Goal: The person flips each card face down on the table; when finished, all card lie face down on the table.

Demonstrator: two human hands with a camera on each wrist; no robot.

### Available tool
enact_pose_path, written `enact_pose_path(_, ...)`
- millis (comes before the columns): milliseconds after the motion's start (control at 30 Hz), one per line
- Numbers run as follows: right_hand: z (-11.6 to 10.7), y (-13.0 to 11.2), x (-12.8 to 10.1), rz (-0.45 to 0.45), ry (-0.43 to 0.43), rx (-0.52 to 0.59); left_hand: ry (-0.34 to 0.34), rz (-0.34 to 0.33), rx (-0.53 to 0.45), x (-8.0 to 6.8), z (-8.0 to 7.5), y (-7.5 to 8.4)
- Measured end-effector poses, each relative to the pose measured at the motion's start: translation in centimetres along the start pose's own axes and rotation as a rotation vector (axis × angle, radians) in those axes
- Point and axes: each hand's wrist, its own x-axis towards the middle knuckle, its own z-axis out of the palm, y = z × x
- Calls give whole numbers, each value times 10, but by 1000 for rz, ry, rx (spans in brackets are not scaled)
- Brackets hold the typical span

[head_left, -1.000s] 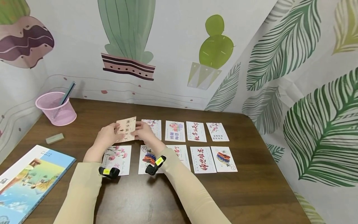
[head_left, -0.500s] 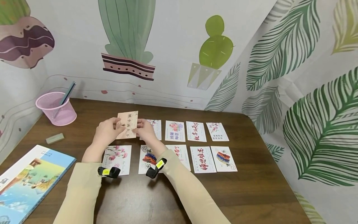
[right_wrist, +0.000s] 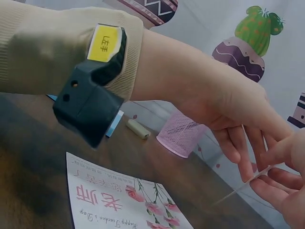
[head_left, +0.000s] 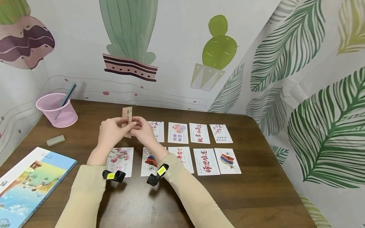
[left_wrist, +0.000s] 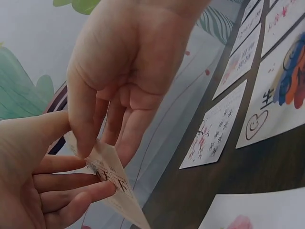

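Above the table's (head_left: 256,190) 11 o'clock zone, a beige card (head_left: 127,122) is held off the surface, turned edge-on to the head camera, over the vacant leftmost slot of the far row. Left hand (head_left: 112,133) pinches it between thumb and fingertips; right hand (head_left: 143,129) pinches the opposite edge, other fingers loosely extended (both wrist views agree). Progress, as I judge it: nine cards laid out face up in two rows, four in the far row (head_left: 189,133), five in the near row (head_left: 182,160); the held card looks like the tenth, and its slot sits directly below the hands. Containers: one pink mesh cup (head_left: 56,110) at 10 o'clock with a blue pencil (head_left: 67,96) leaning inside; can't tell what else is in it. Eraser (head_left: 55,140) just beside the cup, picture book (head_left: 31,182) at 8 o'clock.
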Motion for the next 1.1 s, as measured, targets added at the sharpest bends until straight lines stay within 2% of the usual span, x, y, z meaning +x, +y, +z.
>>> enact_pose_path(200, 0, 1, -2, -21, -29, -24, 0, 16, -59, 0, -3, -1)
enact_pose_path(333, -3, 0, -3, -36, -63, -59, 0, -3, -119, 1, -6, -1)
enact_pose_path(600, -11, 0, 1, -50, -124, -70, 0, -99, -187, 3, -10, -4)
enact_pose_path(767, -19, 6, 9, -50, -35, -50, 9, -129, -187, 4, -9, -8)
enact_pose_path(933, -29, 14, 19, 4, 106, -56, -37, -177, -209, 4, -10, -14)
enact_pose_path(1100, -33, 22, 26, 116, 78, -72, -106, -241, -238, 3, -7, -21)
